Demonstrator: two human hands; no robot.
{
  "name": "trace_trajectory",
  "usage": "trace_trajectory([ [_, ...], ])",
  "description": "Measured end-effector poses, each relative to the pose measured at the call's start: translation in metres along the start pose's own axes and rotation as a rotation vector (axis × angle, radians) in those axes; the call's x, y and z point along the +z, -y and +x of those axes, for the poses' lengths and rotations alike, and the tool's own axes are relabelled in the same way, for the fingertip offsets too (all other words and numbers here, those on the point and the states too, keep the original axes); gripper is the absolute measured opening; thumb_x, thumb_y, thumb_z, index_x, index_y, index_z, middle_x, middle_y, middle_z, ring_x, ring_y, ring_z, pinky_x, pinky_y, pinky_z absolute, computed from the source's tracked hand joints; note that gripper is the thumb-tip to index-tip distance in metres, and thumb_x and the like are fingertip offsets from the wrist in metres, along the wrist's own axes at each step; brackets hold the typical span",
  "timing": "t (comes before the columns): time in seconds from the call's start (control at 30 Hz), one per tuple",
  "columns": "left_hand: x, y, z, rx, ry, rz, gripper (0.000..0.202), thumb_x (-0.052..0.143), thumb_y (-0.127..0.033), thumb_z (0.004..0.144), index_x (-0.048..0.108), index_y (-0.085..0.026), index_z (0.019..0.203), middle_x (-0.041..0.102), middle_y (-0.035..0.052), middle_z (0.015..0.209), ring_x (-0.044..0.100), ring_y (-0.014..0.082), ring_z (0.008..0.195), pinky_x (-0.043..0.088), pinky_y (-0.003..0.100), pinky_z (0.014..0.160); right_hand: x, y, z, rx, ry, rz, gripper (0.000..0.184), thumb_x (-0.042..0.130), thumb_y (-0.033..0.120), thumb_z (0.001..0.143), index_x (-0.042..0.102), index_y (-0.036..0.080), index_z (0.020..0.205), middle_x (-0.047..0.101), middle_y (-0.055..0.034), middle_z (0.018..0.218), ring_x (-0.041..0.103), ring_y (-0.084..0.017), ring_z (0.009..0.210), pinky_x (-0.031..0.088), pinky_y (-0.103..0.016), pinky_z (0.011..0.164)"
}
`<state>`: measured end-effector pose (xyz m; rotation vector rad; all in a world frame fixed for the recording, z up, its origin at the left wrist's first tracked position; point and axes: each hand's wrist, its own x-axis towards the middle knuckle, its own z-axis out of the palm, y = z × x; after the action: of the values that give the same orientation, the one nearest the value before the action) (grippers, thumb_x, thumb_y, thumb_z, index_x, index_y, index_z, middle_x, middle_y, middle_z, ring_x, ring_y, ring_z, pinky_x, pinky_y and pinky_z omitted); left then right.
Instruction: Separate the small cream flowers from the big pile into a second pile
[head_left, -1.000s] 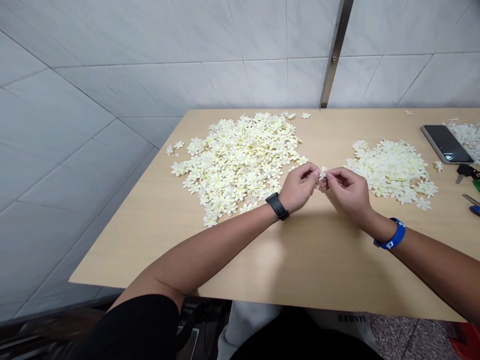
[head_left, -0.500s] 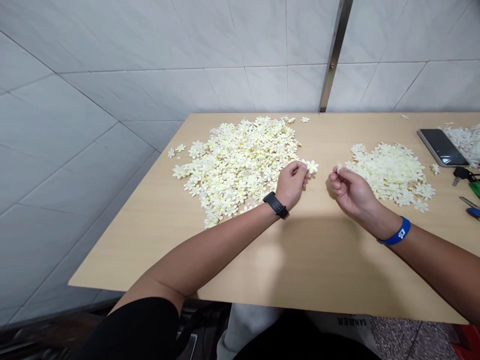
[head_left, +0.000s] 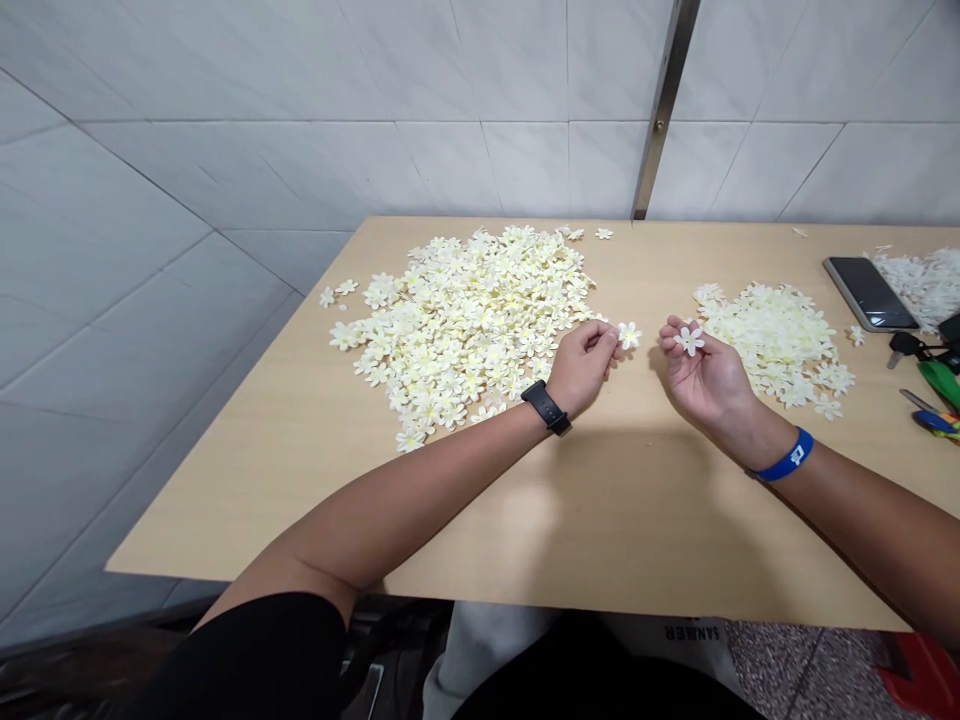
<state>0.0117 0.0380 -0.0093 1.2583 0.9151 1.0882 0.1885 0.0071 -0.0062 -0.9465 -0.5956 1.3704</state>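
Observation:
My left hand (head_left: 583, 368) is closed in a pinch on a white artificial flower with a yellow centre (head_left: 629, 335), which sticks out beyond the fingertips. A short gap to the right, my right hand (head_left: 705, 378) is turned palm up with its fingers curled. A plain white artificial flower (head_left: 688, 341) rests on those fingers beside the thumb, face up. The large pile of pale yellow-white flowers (head_left: 472, 320) lies just left of my left hand. Behind and right of my right hand is a smaller pile of pale flowers (head_left: 772, 335).
On the right of the wooden table (head_left: 465, 520) lie a phone (head_left: 870, 292), a heap of thin white pieces (head_left: 926, 280), keys (head_left: 905, 346) and a blue-handled tool (head_left: 934, 420). A tiled wall (head_left: 435, 80) with a metal strip (head_left: 664, 110) stands behind the table.
My right hand has opened its fingers and turned palm up, so its flower now shows its full face. The left hand keeps its pinch. The view has shifted slightly.

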Motion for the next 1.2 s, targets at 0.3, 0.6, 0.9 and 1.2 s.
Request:
trace_trajectory([
  [0.3, 0.000, 0.003, 0.000, 0.042, 0.012, 0.050, 0.024, 0.061, -0.027, 0.097, 0.059, -0.017, 0.075, 0.063, -0.0013, 0.069, 0.050, 0.0063, 0.055, 0.041, 0.020, 0.055, -0.006, 0.017, 0.003, -0.684, -0.199, -0.852, 0.015, 0.060, 0.024, 0.092, 0.071, 0.025, 0.102, 0.071, -0.0104, 0.121, 0.066, -0.027, 0.120, 0.054, -0.049, 0.107],
  [0.6, -0.002, 0.007, -0.003, 0.192, 0.069, 0.200, 0.025, 0.055, -0.029, 0.100, 0.060, -0.016, 0.079, 0.065, 0.0008, 0.075, 0.059, 0.0112, 0.072, 0.045, 0.025, 0.073, 0.008, 0.001, -0.017, -0.603, 0.002, -0.921, 0.018, 0.062, 0.030, 0.094, 0.070, 0.023, 0.108, 0.074, -0.0110, 0.112, 0.071, -0.025, 0.100, 0.058, -0.043, 0.086],
  [0.9, -0.003, 0.010, -0.004, 0.210, 0.093, 0.235, 0.026, 0.055, -0.034, 0.100, 0.060, -0.017, 0.081, 0.063, 0.0004, 0.076, 0.058, 0.0129, 0.074, 0.045, 0.026, 0.075, 0.013, -0.013, -0.018, -0.252, 0.096, -0.587, 0.021, 0.077, 0.037, 0.083, 0.067, 0.021, 0.091, 0.070, 0.0004, 0.073, 0.061, -0.013, 0.061, 0.052, -0.028, 0.059],
  [1.2, -0.002, 0.008, -0.007, 0.227, 0.107, 0.245, 0.024, 0.054, -0.033, 0.100, 0.060, -0.017, 0.083, 0.065, 0.0011, 0.079, 0.058, 0.0132, 0.076, 0.045, 0.026, 0.075, 0.010, -0.011, -0.026, -0.639, -0.111, -0.926, 0.015, 0.074, 0.028, 0.085, 0.062, 0.024, 0.092, 0.061, 0.0007, 0.082, 0.056, -0.014, 0.070, 0.047, -0.029, 0.063],
])
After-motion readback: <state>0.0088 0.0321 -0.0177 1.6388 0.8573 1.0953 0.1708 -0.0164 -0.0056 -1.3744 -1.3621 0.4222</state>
